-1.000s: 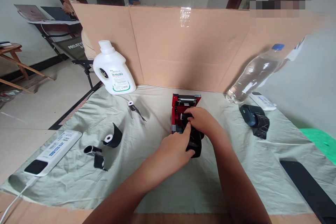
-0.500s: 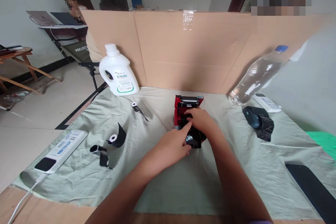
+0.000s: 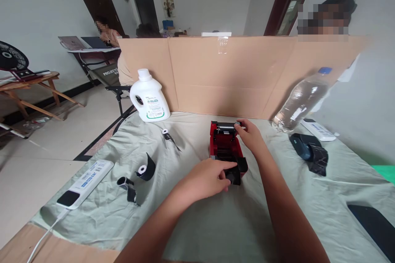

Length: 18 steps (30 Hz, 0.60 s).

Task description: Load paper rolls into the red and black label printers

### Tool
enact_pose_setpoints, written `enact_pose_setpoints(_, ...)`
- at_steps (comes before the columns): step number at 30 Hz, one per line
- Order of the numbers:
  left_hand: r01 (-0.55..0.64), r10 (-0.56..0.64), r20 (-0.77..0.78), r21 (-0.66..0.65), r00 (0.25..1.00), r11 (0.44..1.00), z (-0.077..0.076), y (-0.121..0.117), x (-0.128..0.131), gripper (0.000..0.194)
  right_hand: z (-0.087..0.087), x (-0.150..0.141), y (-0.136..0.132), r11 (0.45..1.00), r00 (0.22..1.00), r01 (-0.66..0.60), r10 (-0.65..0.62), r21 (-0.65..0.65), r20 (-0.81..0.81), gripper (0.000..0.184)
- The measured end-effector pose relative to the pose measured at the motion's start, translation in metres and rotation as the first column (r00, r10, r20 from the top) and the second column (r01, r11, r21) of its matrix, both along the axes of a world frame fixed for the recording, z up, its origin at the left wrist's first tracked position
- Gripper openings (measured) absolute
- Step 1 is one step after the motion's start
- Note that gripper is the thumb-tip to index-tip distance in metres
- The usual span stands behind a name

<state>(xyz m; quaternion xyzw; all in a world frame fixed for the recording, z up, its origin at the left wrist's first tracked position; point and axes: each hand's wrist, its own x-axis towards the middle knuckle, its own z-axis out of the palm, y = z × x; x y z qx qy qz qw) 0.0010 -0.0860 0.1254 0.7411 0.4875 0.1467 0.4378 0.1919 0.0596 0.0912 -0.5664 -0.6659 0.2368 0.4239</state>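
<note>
The left hand (image 3: pixel 208 178) is at the black strip (image 3: pixel 235 178), the right hand (image 3: pixel 250 134) apart at the red machine's (image 3: pixel 211 146) raised lid (image 3: pixel 226 125), grips unclear; strip-loading seems underway, closing needing it flat.

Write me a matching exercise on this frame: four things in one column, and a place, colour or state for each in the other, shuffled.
Things
1. Red device
2. Clear bottle
3. White jug
4. Right hand

Places, colours and states
A. Tilted, with a blue cap
B. Fingers at the far right corner of the red device
C. Open, its inside showing
D. In front of the left part of the cardboard

Right pairs: 1-C; 2-A; 3-D; 4-B
</note>
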Motion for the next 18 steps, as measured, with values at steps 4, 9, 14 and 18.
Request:
enact_pose_setpoints(4, -0.002, 0.002, -0.005, 0.014, 1.000, 1.000, 0.001, -0.002, 0.000, 0.058, -0.008, -0.001, 0.004, 0.998, 0.970, -0.062, 0.053, -0.031, -0.236, 0.039)
enact_pose_setpoints(9, 0.020, -0.020, -0.010, 0.017, 1.000, 1.000, 0.005, -0.003, 0.004, 0.056, 0.000, 0.005, -0.007, 0.991, 0.925, -0.074, 0.025, -0.116, -0.380, 0.035)
enact_pose_setpoints(14, 0.041, -0.041, -0.025, 0.018, 0.999, 0.999, 0.007, -0.006, 0.007, 0.053, 0.004, 0.006, -0.016, 0.988, 0.919, -0.089, 0.032, -0.129, -0.393, 0.034)
enact_pose_setpoints(18, 0.033, -0.033, -0.030, 0.011, 0.999, 0.999, 0.008, -0.008, 0.004, 0.054, -0.005, 0.010, -0.029, 0.992, 0.916, -0.095, 0.054, -0.084, -0.397, 0.033)
